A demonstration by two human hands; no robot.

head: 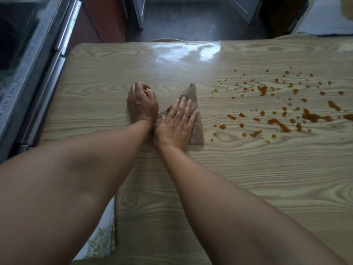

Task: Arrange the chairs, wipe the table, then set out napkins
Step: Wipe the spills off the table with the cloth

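Note:
A brown-grey cloth (193,94), folded into a triangle, lies on the light wood-grain table (248,178) near its middle. My right hand (176,125) lies flat on the cloth with its fingers spread, pressing it down. My left hand (142,103) rests on the table just left of the cloth, fingers curled, nothing visible in it. Orange-brown sauce spatter (277,111) covers the table to the right of the cloth, in many drops and smears. No napkins are in view.
A chair back (166,40) peeks over the table's far edge. A metal-framed glass cabinet (38,64) runs close along the left side. A patterned white cloth (101,240) hangs at the near left edge. Dark floor lies beyond the table.

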